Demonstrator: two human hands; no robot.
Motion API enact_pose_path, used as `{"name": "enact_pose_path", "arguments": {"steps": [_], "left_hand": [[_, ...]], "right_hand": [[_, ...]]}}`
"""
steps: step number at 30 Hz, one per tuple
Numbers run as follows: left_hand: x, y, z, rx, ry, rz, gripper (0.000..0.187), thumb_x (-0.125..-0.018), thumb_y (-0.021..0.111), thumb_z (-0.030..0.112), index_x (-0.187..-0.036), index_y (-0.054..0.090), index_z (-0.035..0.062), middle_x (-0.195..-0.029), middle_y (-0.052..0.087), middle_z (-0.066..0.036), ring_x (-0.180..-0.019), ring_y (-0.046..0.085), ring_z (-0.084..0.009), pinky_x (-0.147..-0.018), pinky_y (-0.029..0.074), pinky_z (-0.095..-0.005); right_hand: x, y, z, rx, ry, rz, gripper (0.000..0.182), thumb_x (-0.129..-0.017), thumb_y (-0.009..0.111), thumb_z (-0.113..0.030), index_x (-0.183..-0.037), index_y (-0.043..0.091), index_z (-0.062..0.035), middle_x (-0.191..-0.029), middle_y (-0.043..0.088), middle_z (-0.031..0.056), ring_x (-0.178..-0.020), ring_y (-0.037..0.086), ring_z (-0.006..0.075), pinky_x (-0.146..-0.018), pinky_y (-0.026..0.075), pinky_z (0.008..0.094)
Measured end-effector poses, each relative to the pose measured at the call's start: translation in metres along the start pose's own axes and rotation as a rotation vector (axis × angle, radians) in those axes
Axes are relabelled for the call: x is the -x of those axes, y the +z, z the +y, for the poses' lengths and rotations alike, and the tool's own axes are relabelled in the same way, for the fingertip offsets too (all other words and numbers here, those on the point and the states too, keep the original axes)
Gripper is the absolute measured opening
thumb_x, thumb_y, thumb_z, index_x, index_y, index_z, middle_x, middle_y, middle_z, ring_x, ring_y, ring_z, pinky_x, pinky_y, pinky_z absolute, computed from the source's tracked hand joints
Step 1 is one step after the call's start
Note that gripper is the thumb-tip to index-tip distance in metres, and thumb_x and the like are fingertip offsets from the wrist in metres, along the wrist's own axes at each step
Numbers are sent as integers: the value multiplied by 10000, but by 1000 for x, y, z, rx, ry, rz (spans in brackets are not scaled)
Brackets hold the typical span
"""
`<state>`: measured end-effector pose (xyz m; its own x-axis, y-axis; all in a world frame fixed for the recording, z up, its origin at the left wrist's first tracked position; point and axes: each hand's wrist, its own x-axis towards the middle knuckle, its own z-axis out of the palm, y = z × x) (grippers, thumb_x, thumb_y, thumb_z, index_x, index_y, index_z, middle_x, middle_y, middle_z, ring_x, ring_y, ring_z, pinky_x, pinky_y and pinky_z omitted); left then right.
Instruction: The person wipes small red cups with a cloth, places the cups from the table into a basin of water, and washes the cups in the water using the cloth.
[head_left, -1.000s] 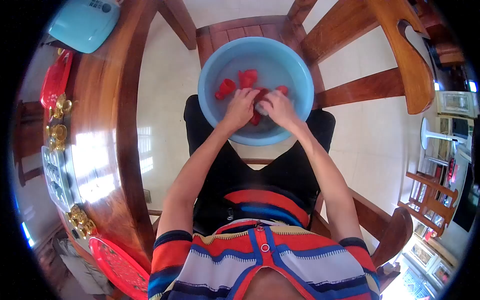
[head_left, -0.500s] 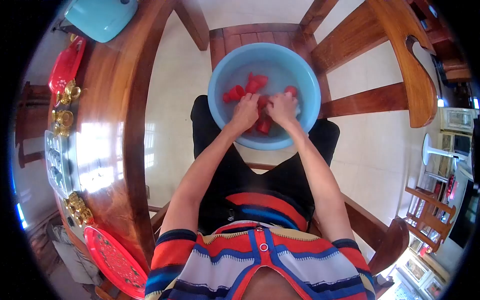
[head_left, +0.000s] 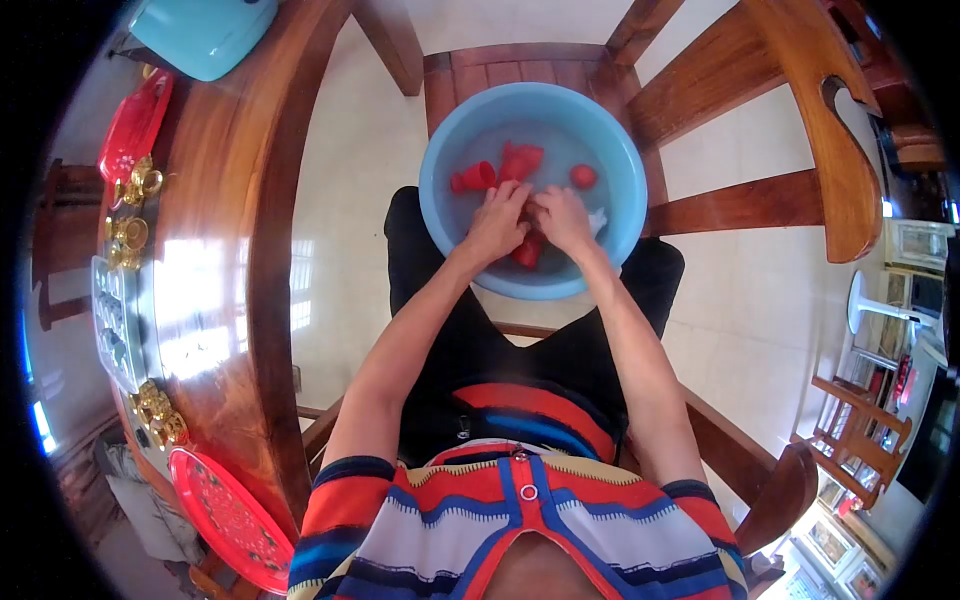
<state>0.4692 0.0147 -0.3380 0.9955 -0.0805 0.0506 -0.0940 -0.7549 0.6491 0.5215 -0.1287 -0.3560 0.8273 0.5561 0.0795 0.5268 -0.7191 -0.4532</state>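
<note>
A light blue basin (head_left: pixel 632 235) holds cloudy water and several red pieces. My left hand (head_left: pixel 499 219) and my right hand (head_left: pixel 562 217) meet over its near half, fingers curled around a red cup, mostly hidden beneath them. Just below the fingers, another red piece (head_left: pixel 527 253) shows, perhaps part of the same cup. Left of my left hand lies a red stemmed cup (head_left: pixel 476 177) on its side. Beyond the fingertips is a red cup-like piece (head_left: pixel 521 160). A round red piece (head_left: pixel 583 176) rests farther right. Beside my right hand, a white crumpled cloth-like thing (head_left: pixel 597 221) floats.
The basin stands on a wooden chair seat (head_left: pixel 470 75) between the knees. At left, a glossy wooden table (head_left: pixel 215 240) carries gold ornaments (head_left: pixel 130 235), a red oval tray (head_left: pixel 230 520) and a turquoise container (head_left: pixel 205 35). A wooden chair back (head_left: pixel 735 200) rises at right.
The left fingers have shifted slightly right and up, drawing closer to my right hand. The red cup between them is now more covered. My right hand has uncovered the round red piece.
</note>
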Motion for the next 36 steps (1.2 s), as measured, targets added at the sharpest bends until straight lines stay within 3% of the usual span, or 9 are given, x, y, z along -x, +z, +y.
{"name": "enact_pose_path", "arguments": {"steps": [3,8,14,18,20,23,28,31,36], "left_hand": [[1,-2,3,22,-23,4,517,-696,664,116,-1174,479,47,-1164,492,-153,-1026,488,-368,-844,435,-451],[-3,-5,-2,216,-25,49,575,-678,696,132,-1200,481,23,-1086,550,-192,-1003,521,-374,-853,431,-429],[-4,-5,-1,420,-116,77,580,-683,702,131,-1210,495,10,-1037,568,-227,-972,550,-377,-862,427,-406],[-7,-6,-8,345,-161,173,500,-713,668,114,-1187,530,34,-1105,544,-212,-1011,525,-370,-871,414,-429],[-4,-3,-7,177,-131,147,451,-731,645,108,-1167,548,50,-1151,519,-199,-1044,496,-367,-880,399,-449],[2,-10,14,-87,-91,125,373,-763,602,107,-1134,575,77,-1230,465,-173,-1103,436,-363,-889,368,-487],[-4,-17,7,-253,-13,324,336,-821,560,162,-1145,567,74,-1136,534,-153,-1026,500,-321,-846,410,-405],[-9,-15,-1,293,-74,372,278,-879,511,210,-1110,579,70,-1005,585,-134,-889,566,-260,-763,447,-348],[-13,-17,2,1038,-420,11,361,-937,416,330,-1092,507,17,-813,589,-123,-481,545,-147,-425,420,-281]], "right_hand": [[-1,-7,-2,-174,89,-149,174,-773,523,-133,-882,629,-48,-937,584,145,-887,541,375,-760,437,444],[-1,-11,2,-864,283,-197,252,-823,546,-225,-918,637,-10,-815,622,106,-743,594,201,-677,457,328],[-2,-10,8,-1100,429,-146,222,-823,550,-205,-905,659,-29,-744,614,104,-679,549,125,-624,438,285],[-3,-10,8,-925,550,49,194,-818,549,-183,-861,667,-35,-735,615,128,-686,583,185,-638,457,327],[1,-9,4,-233,335,240,172,-806,540,-157,-849,652,-35,-825,596,156,-733,601,294,-668,471,394],[6,-9,-10,-19,265,48,165,-798,528,-151,-855,634,-40,-931,547,176,-799,580,377,-705,464,453],[-1,-5,-10,-180,205,159,166,-817,531,-173,-881,638,-62,-966,526,137,-955,529,335,-739,455,427],[-2,-8,-6,-423,139,231,169,-818,574,-190,-907,652,-69,-992,542,120,-987,510,296,-765,447,381],[-2,-13,-12,-718,98,140,192,-821,593,-187,-962,651,-70,-1080,553,135,-966,541,283,-865,401,324]]}}
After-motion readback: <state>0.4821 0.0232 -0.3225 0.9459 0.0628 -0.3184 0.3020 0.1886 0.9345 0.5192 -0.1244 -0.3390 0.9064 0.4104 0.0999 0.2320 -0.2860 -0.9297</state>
